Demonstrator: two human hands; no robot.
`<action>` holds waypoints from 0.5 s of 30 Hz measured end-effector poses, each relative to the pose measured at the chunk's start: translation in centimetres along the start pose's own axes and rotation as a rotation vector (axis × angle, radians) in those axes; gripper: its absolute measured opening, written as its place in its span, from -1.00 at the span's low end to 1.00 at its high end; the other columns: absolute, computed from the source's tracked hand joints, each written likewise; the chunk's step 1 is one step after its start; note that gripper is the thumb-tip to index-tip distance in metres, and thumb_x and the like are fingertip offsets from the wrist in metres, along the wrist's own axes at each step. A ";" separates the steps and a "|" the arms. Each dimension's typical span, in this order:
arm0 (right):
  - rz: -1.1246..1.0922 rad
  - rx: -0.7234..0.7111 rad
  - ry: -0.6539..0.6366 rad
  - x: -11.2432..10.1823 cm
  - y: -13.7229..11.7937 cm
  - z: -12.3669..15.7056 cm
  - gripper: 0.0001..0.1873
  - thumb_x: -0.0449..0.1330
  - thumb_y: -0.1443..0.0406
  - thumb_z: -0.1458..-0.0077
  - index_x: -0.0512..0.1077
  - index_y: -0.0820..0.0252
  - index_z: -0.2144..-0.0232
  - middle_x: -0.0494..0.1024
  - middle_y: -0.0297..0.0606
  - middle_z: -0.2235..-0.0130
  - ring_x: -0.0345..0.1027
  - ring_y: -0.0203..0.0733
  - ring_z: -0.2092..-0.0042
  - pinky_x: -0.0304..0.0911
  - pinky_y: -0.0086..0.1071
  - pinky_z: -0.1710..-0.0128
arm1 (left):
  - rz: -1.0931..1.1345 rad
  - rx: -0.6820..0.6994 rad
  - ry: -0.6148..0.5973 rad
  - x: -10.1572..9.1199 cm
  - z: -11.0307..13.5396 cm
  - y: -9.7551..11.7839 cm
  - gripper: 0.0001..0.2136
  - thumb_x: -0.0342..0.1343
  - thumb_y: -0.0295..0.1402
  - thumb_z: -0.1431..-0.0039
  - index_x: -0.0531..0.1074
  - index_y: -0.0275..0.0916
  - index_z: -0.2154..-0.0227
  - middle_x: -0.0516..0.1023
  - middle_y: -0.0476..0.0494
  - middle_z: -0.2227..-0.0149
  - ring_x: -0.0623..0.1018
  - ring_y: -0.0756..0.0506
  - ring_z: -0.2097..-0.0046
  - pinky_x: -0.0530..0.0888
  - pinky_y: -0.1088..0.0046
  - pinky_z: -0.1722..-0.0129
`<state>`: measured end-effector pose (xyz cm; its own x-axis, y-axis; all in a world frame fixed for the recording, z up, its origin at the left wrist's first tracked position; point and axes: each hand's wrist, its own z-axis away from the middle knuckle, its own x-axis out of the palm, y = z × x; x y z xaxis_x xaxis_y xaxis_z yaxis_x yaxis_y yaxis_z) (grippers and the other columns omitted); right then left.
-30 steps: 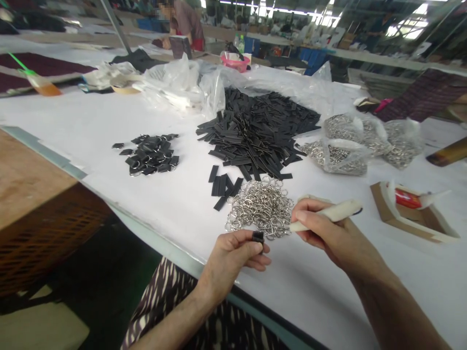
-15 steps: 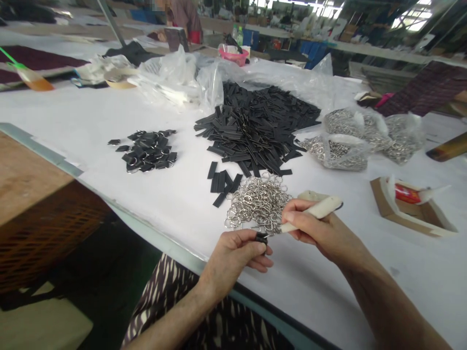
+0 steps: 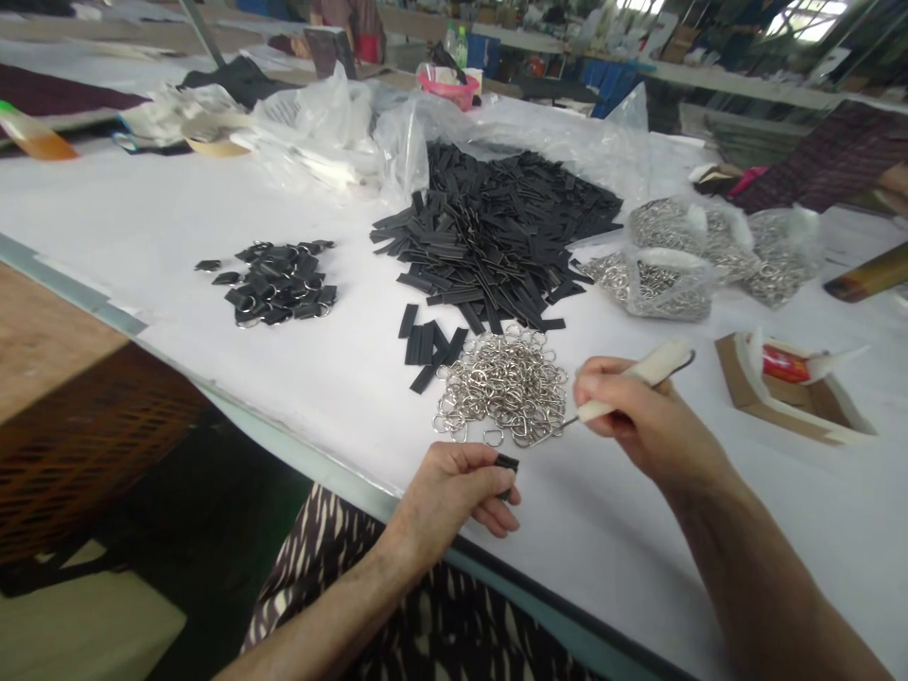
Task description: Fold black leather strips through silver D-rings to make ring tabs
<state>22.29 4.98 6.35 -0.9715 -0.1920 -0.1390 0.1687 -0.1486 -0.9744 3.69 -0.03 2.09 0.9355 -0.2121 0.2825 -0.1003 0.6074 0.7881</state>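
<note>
My left hand (image 3: 461, 487) pinches a short black strip (image 3: 506, 463) between thumb and fingers, close to the table's front edge. My right hand (image 3: 631, 411) grips a white-handled tool with a thin metal point (image 3: 667, 361), whose tip reaches to the near edge of a pile of metal D-rings (image 3: 500, 383). One D-ring (image 3: 494, 437) lies slightly apart, just beyond my left hand. Behind the rings spreads a large heap of black strips (image 3: 489, 236), with several loose strips (image 3: 424, 342) in front. To the left sits a small pile of black loops with rings (image 3: 280, 284).
Clear bags of metal rings (image 3: 667, 284) and an open cardboard box (image 3: 791, 392) stand on the right. Crumpled plastic bags (image 3: 319, 132) lie at the back. An orange crate (image 3: 92, 454) is below the wooden surface (image 3: 49, 331) at left. Another person (image 3: 355, 28) is partly visible in the background.
My right hand has drawn the tool away from the black strip in my left hand, to the right and slightly up, toward the rings. My left hand keeps its pinch.
</note>
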 end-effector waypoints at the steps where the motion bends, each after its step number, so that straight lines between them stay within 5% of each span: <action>1: -0.032 -0.026 0.031 -0.5 -0.3 0.0 -0.75 0.08 0.32 0.04 0.23 0.21 0.71 0.09 -0.46 0.71 -0.12 -0.41 0.62 -0.28 -0.42 0.64 | 0.004 -0.011 0.002 -0.1 0.0 -0.2 -0.85 0.11 -0.40 0.02 0.48 -0.34 0.61 0.49 -0.06 0.69 0.47 0.03 0.63 0.43 0.56 0.57; 6: -0.113 -0.075 0.070 -2.3 -0.9 0.0 -0.72 0.06 0.33 0.01 0.22 0.19 0.72 0.05 -0.45 0.74 -0.13 -0.39 0.63 -0.26 -0.40 0.62 | 0.053 -0.004 -0.002 -0.6 -0.2 -0.9 -0.84 0.12 -0.39 0.03 0.49 -0.35 0.62 0.50 -0.07 0.69 0.47 0.03 0.64 0.43 0.57 0.58; 15: -0.179 -0.095 0.050 -2.2 -0.2 -0.3 -0.75 0.08 0.29 -0.02 0.26 0.20 0.66 0.08 -0.48 0.74 -0.16 -0.43 0.64 -0.25 -0.43 0.62 | 0.167 0.023 -0.013 -0.6 -0.3 -1.2 -0.84 0.17 -0.37 0.05 0.49 -0.36 0.62 0.49 -0.08 0.70 0.46 0.03 0.66 0.41 0.59 0.62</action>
<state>24.32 5.69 6.84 -0.9920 -0.1220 0.0317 -0.0216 -0.0830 -0.9963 3.32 -0.33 0.79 0.9007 -0.1198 0.4176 -0.2617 0.6177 0.7416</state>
